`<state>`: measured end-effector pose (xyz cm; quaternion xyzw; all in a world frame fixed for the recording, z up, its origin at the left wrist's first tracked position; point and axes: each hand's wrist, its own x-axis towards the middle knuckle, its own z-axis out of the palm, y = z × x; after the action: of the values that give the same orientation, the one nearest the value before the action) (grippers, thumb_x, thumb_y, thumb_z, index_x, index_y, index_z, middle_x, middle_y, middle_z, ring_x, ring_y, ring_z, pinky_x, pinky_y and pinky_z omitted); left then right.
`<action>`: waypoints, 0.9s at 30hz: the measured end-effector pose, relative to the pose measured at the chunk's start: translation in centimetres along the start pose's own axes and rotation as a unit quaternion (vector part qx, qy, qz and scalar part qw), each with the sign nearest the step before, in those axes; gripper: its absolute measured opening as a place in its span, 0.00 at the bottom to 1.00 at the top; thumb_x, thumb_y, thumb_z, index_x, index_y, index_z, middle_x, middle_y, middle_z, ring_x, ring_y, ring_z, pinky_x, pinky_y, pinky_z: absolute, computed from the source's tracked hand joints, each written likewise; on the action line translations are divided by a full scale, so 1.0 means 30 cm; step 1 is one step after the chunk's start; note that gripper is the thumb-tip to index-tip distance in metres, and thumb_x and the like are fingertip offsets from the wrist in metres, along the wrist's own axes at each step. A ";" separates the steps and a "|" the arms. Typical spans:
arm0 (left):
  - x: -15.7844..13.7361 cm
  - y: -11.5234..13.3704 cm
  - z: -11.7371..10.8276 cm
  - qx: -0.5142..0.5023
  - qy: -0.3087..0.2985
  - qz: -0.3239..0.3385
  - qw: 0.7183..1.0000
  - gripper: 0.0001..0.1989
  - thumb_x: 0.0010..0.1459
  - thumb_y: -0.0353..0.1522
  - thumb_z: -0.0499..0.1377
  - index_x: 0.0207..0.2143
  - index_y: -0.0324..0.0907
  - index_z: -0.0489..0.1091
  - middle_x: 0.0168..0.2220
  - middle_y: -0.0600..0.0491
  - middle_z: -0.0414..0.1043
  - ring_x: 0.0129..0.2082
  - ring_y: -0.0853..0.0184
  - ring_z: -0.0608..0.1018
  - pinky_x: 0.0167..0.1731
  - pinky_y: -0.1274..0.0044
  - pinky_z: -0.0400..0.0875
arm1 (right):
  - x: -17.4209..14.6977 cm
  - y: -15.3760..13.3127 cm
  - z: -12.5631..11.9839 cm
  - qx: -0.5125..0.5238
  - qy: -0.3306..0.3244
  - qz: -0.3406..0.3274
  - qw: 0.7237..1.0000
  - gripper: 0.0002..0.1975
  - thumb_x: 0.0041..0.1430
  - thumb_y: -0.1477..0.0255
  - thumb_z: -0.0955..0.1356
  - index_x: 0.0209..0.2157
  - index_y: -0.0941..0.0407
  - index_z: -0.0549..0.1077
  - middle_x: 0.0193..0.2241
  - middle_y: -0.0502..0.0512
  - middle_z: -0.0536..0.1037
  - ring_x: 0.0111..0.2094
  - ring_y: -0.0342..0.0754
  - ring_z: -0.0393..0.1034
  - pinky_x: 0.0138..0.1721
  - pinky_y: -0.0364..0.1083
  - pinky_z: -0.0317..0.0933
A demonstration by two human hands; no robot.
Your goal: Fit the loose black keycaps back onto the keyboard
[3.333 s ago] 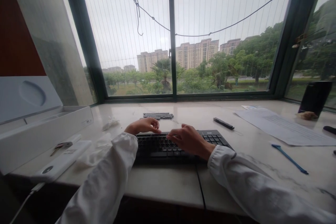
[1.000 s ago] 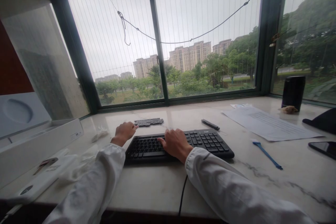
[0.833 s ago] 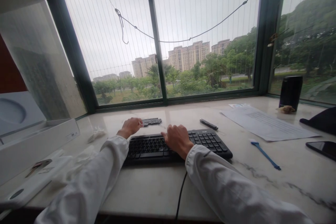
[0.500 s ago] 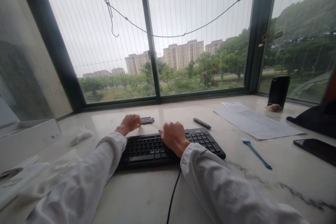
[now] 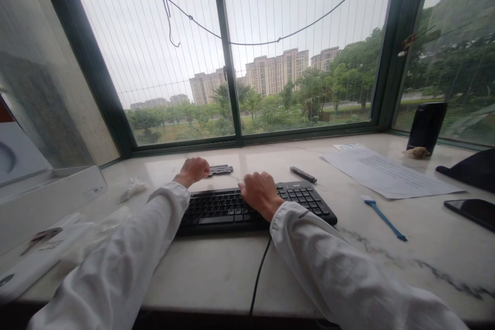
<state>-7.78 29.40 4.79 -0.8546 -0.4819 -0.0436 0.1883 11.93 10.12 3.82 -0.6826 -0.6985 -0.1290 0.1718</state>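
A black keyboard (image 5: 232,219) with a number pad lies on the marble sill in front of me. Curled and closed, my left hand (image 5: 193,169) is beyond the keyboard's upper left edge. It is beside a small cluster of dark loose pieces, apparently keycaps (image 5: 222,169). My right hand (image 5: 260,193) is over the keyboard's middle right, its fingers bent down and closed, with the thumb pointing left. The back of each hand hides its fingertips, so I cannot make out what either holds. A dark narrow bar-shaped piece (image 5: 303,174) lies behind the number pad.
To the right are a printed sheet (image 5: 371,172), a blue tool (image 5: 386,220), a phone (image 5: 469,211) and a black upright object (image 5: 427,126). An open white box (image 5: 77,185) and crumpled white material (image 5: 133,188) are at left. The keyboard cable (image 5: 259,278) runs toward me.
My view has shifted, so the sill's front edge now shows and things appear slightly higher and farther right. Both hands keep about the same places by the keyboard.
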 end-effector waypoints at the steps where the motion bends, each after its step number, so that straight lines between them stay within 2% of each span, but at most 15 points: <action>1: 0.000 -0.001 -0.003 0.000 -0.002 0.001 1.000 0.10 0.52 0.35 0.59 0.34 0.46 0.79 0.38 0.48 0.78 0.38 0.60 0.77 0.40 0.73 0.66 | -0.001 -0.003 -0.001 0.002 0.001 -0.003 1.000 0.19 0.65 0.64 0.61 0.35 0.60 0.79 0.35 0.66 0.80 0.38 0.54 0.75 0.39 0.48 0.61; 7: 0.016 0.029 0.028 0.002 -0.005 0.005 1.000 0.09 0.50 0.36 0.62 0.33 0.44 0.78 0.39 0.45 0.78 0.40 0.59 0.78 0.43 0.71 0.67 | -0.006 -0.006 -0.004 0.007 -0.004 -0.007 1.000 0.18 0.65 0.64 0.61 0.35 0.60 0.79 0.35 0.65 0.80 0.38 0.54 0.75 0.39 0.48 0.62; 13: 0.022 0.059 0.048 0.004 0.003 0.014 1.000 0.07 0.51 0.32 0.60 0.30 0.40 0.78 0.36 0.42 0.78 0.39 0.55 0.78 0.41 0.69 0.67 | -0.005 0.007 0.001 0.024 0.000 -0.015 1.000 0.18 0.64 0.66 0.61 0.35 0.60 0.79 0.34 0.66 0.80 0.37 0.53 0.75 0.39 0.48 0.61; 17: 0.000 0.058 0.006 -0.003 0.020 0.026 0.999 0.08 0.51 0.32 0.59 0.28 0.40 0.77 0.35 0.42 0.78 0.38 0.56 0.78 0.40 0.70 0.66 | -0.004 0.005 0.006 0.029 0.009 -0.019 0.999 0.18 0.64 0.66 0.61 0.33 0.61 0.79 0.32 0.66 0.80 0.35 0.52 0.75 0.39 0.47 0.61; 22: -0.076 0.061 -0.082 -0.028 0.068 0.024 0.997 0.11 0.55 0.37 0.56 0.33 0.46 0.78 0.39 0.52 0.78 0.38 0.60 0.77 0.36 0.73 0.65 | -0.004 0.000 -0.001 0.027 0.008 -0.023 0.999 0.17 0.65 0.67 0.61 0.34 0.60 0.79 0.32 0.66 0.80 0.37 0.53 0.75 0.40 0.48 0.61; 25: -0.131 0.077 -0.128 -0.104 0.106 0.009 0.989 0.10 0.54 0.40 0.58 0.34 0.50 0.78 0.37 0.57 0.79 0.36 0.64 0.77 0.34 0.76 0.63 | -0.007 -0.005 -0.006 0.020 0.008 -0.025 0.999 0.17 0.65 0.67 0.61 0.34 0.61 0.79 0.33 0.66 0.80 0.37 0.54 0.75 0.39 0.48 0.62; 27: -0.163 0.093 -0.147 -0.155 0.106 0.025 0.982 0.09 0.52 0.41 0.60 0.32 0.50 0.78 0.34 0.59 0.79 0.34 0.66 0.76 0.32 0.77 0.62 | -0.010 -0.009 -0.006 0.017 0.005 -0.021 1.000 0.18 0.65 0.66 0.61 0.35 0.61 0.79 0.33 0.66 0.80 0.38 0.54 0.75 0.40 0.48 0.62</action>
<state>-7.57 22.56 6.84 -0.8756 -0.4257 -0.2031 0.1046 11.69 9.77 3.89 -0.6639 -0.7140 -0.1244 0.1843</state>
